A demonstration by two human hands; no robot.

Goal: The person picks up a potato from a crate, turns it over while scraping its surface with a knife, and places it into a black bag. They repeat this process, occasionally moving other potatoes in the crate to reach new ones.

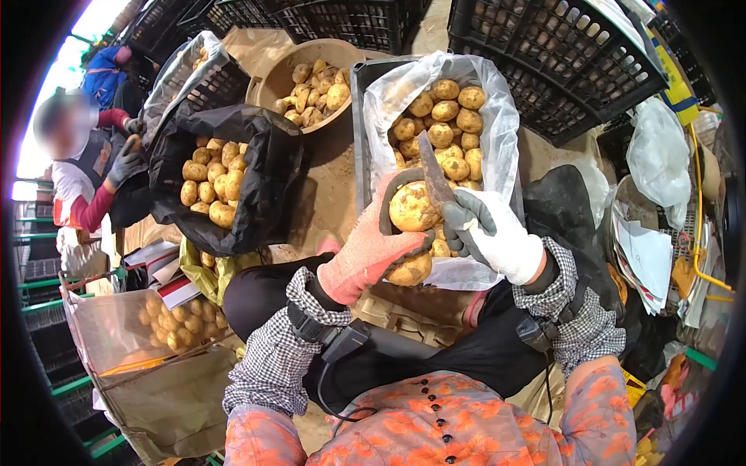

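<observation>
Over lined crate (pixel 360 147) – L hand (pixel 365 250) clamped round potato (pixel 413 208), R hand (pixel 497 237) round knife (pixel 434 169) – long axis fwd, tip slightly left.

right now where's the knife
In the head view, the knife is in the right hand, beside the potato gripped by the left hand, pointing over the plastic-lined crate.

Left hand in coral-pink glove with grey finger coating (pixel 377 247): grip curved wide, thumb opposite fingers, palm turned inward. Right hand in white glove with dark-grey fingers (pixel 494 234): fingers folded into closed grip, close beside left. Black-and-white checked left sleeve (pixel 268 371) and matching right sleeve (pixel 588 335) cover forearms; both arms reach forward, converging, elbows bent.
</observation>
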